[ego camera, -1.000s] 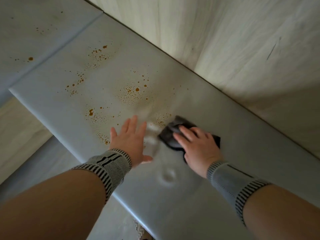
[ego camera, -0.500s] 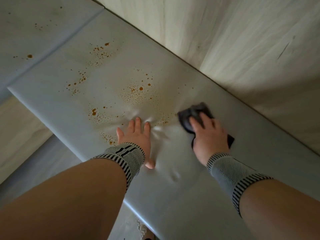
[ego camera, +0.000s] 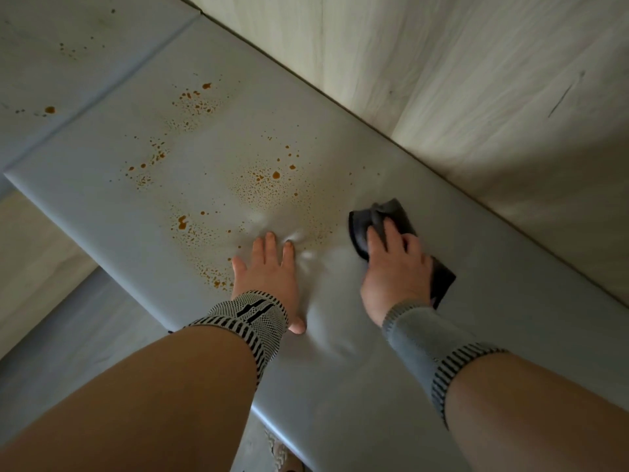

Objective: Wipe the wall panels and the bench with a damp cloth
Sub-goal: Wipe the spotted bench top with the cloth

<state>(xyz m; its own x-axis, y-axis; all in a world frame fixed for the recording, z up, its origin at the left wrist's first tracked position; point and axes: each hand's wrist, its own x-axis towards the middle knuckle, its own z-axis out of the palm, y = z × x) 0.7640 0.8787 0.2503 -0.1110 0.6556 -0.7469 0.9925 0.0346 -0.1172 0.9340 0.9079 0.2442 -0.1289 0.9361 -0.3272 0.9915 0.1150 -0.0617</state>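
The cloth [ego camera: 391,229], dark grey and crumpled, lies on the grey padded bench [ego camera: 357,386] at the right of the frame centre, near the pale wood-grain wall panels [ego camera: 476,80] in the upper right. The right hand [ego camera: 394,270] presses it down and its fingers curl over it. The left hand [ego camera: 269,267] rests flat with straight fingers on the bench, touching the edge of the orange-brown spots [ego camera: 262,185] that spread toward the upper left.

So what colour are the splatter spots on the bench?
Orange-brown spots speckle the pale grey bench, clearest in the head view.
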